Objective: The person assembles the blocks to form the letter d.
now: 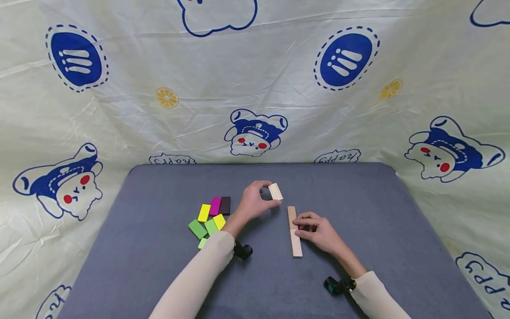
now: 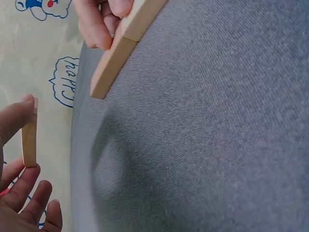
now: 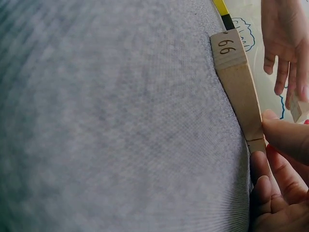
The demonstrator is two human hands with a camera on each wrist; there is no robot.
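My left hand (image 1: 255, 201) pinches a pale wooden block (image 1: 275, 191) between thumb and fingers, raised over the far middle of the table. It shows edge-on in the left wrist view, thumb at one end and a fingertip at the other. Two more wooden blocks lie end to end in a line on the table, a far one (image 1: 292, 214) and a near one (image 1: 296, 246). At their joint, my right hand (image 1: 320, 232) holds them with bent fingers on the far block and thumb on the near one. The near block's end (image 3: 227, 50) bears the number 66.
Left of my left forearm lie several coloured blocks: a magenta one (image 1: 215, 206), a dark brown one (image 1: 225, 205), a yellow one (image 1: 204, 213) and a green one (image 1: 197, 229) among them. The grey cloth-covered table (image 1: 131, 261) ends at a printed curtain (image 1: 279, 79).
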